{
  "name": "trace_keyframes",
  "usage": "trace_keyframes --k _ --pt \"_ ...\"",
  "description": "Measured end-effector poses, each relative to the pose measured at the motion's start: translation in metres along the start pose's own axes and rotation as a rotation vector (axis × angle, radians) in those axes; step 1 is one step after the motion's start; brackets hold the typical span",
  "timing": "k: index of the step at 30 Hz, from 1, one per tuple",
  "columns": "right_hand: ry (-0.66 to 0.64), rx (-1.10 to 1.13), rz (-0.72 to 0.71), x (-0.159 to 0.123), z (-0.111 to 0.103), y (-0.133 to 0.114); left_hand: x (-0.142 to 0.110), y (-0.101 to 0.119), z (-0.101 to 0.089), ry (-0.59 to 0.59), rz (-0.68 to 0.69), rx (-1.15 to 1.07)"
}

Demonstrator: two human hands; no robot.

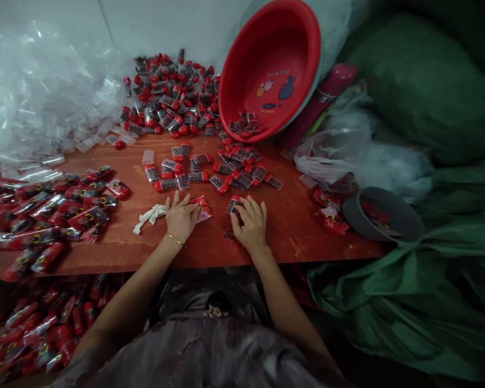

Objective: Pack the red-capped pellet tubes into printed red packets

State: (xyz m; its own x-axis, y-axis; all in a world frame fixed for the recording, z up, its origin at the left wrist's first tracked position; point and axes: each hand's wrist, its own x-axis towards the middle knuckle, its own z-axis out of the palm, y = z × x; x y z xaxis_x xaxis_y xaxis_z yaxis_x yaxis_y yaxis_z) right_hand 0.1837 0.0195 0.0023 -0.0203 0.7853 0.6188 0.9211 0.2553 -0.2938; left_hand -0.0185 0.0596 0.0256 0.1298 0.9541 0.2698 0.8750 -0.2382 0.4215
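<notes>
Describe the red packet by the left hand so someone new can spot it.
On the reddish table, find the left hand, with a gold bracelet at the wrist. The red packet lies beside it, toward the right hand. Single and flat-looking, it differs from the packets heaped farther left.

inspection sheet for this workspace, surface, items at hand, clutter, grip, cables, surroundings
surface: red-brown tabletop, marked in places
items at hand: red printed packet; red-capped container with dark contents
clutter: filled red packets at left; heap of clear plastic containers; pile of red-capped containers; twisted white cloth
grip: left hand at the printed packet, right hand at the container; how firmly either holds cannot be told
cables: nothing seen
surroundings: tilted red basin with containers inside; grey bowl; green fabric at right
</notes>
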Motion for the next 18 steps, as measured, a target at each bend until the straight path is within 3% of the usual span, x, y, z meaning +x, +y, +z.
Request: trace_keyframes --k 4,9,13,15,18 --pt "0.023 0.189 0.109 0.001 -0.010 -0.027 -0.008 0.007 -0.009 0.107 0.064 -0.042" --pt "-0.172 0.668 0.426 0.012 -0.007 -0.066 -0.017 0.025 -0.028 0.173 0.095 -0.127" --pt "-0.149 0.867 0.559 0.021 -0.003 -0.072 -0.019 0.033 -0.037 0.188 -0.019 -0.330" --pt "-0.111 0.826 0.534 0.021 -0.005 -0.071 -0.021 0.033 -0.037 0.108 -0.154 -0.537" --pt "-0.086 0.707 0.443 0.017 -0.008 -0.070 -0.025 0.035 -0.034 -0.160 -0.409 -0.972"
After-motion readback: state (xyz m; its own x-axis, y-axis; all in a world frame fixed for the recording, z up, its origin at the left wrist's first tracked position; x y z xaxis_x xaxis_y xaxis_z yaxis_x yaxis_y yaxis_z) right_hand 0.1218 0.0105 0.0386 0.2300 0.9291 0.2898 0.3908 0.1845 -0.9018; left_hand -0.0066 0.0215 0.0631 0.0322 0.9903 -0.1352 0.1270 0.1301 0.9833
